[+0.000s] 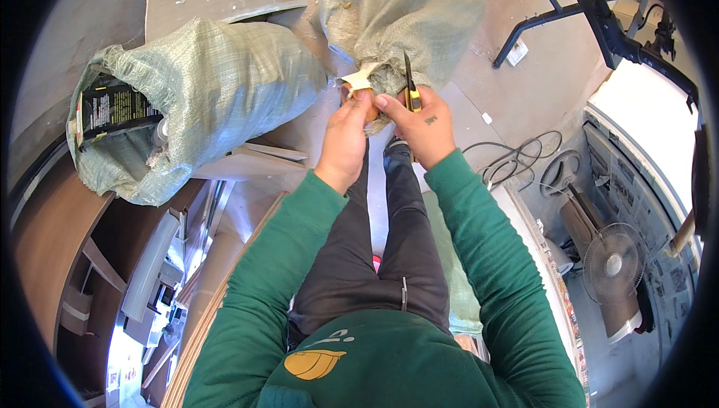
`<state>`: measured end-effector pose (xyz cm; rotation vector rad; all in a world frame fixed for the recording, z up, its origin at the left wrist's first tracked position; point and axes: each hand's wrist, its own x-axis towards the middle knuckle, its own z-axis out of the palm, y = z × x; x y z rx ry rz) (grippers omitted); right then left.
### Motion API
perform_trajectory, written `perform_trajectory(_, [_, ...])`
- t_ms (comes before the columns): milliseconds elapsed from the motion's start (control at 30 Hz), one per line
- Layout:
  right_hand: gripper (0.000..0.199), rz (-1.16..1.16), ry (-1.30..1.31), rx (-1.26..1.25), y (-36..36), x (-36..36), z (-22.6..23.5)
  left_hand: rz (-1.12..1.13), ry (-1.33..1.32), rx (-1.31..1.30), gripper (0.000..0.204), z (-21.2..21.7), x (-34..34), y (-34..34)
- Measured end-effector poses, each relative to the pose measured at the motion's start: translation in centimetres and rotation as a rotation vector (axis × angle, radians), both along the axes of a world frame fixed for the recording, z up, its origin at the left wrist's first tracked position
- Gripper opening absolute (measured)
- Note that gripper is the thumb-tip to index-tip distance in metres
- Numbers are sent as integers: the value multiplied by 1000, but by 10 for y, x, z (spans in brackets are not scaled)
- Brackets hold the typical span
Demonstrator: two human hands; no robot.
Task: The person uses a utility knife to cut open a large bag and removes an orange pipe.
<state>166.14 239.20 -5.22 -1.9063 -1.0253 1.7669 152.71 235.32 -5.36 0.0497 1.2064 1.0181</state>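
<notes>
Beige-green woven plastic sack [431, 14] lies at far centre, its bunched end toward the person, right at both hands. Left hand [342, 138]: thumb and fingers closed, pinching a torn cream-coloured strip [359, 78] by the sack's gathered end. Right hand [428, 129]: fingers curled around a yellow-and-black utility knife [412, 97], thumb reaching left toward the other hand; whether that thumb also pinches something, cannot tell. Blade points far, away from the body, probably so the thumb stays usable without the edge meeting the left hand. Hands close together, likely because the bunched end is small and loose and needs steadying from both sides.

Second pale green woven sack [247, 71] lies on its side at left, open end facing left, a black printed box [120, 108] showing inside; probably laid flat because the load is bulky. Black cable [517, 161] lies loosely coiled on the right, with a round-caged fan [614, 264] nearer. Black metal frame [554, 14] stands far right, apart from the hands.
</notes>
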Motion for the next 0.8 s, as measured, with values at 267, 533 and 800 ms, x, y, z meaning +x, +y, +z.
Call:
perform_trajectory(267, [29, 139, 35, 147, -8, 11, -37, -278, 86, 20, 31, -18, -6, 10])
perform_trajectory(533, [19, 142, -186, 364, -13, 20, -28, 122, -40, -223, 31, -29, 1, 27])
perform_trajectory(800, [19, -2, 75, 106, -4, 34, -28, -184, 105, 25, 29, -12, -5, 20])
